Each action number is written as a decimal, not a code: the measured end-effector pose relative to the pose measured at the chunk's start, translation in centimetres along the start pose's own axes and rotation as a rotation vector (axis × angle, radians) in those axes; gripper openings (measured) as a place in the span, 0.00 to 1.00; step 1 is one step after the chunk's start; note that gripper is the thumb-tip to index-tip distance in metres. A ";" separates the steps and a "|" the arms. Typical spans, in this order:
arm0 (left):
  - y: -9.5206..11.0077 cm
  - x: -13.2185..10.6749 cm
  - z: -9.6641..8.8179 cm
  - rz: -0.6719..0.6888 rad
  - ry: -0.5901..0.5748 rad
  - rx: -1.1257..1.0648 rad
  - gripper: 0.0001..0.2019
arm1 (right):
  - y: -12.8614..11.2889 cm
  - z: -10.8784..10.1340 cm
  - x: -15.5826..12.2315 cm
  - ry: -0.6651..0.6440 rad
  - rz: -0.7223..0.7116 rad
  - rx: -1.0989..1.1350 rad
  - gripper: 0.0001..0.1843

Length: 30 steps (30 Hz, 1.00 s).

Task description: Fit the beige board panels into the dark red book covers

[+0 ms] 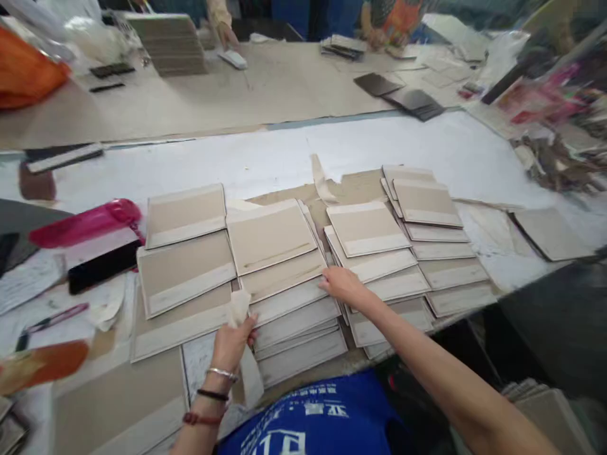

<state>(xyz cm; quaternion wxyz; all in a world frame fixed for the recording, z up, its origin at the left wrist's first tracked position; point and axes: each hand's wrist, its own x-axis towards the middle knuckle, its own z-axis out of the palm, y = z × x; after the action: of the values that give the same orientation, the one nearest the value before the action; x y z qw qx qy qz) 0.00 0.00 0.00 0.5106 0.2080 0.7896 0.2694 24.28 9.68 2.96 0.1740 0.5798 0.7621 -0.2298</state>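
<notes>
My left hand is closed on a crumpled cream paper strip by the left edge of the second column of boards. Part of the strip sticks up above the fingers, and a longer piece hangs below. My right hand has its fingers curled at the right edge of that same column; what they pinch is hidden. Between the hands lie overlapping beige boards, the lower ones showing a pale band. More boards fan out on the right, and others on the left.
On the left lie a pink pouch, a black phone and a pen. A loose cream strip lies behind the boards. Across the table stand a board stack and dark panels. Other people's hands are there.
</notes>
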 end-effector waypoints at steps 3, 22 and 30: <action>0.0 0.1 -0.1 -0.012 -0.001 0.006 0.20 | 0.0 0.0 0.2 0.002 0.002 0.003 0.13; -0.5 0.8 0.1 -0.009 0.036 0.049 0.13 | 0.0 0.7 -0.4 0.169 0.134 0.013 0.13; -0.2 0.5 0.3 -0.011 0.043 0.026 0.11 | -2.6 3.3 -4.8 0.362 -0.005 -0.028 0.18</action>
<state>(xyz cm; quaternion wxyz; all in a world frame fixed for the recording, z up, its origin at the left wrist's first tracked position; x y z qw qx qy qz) 0.06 0.20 -0.52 0.4922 0.2043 0.8051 0.2605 23.11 3.36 3.12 0.0417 0.6073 0.7855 -0.1114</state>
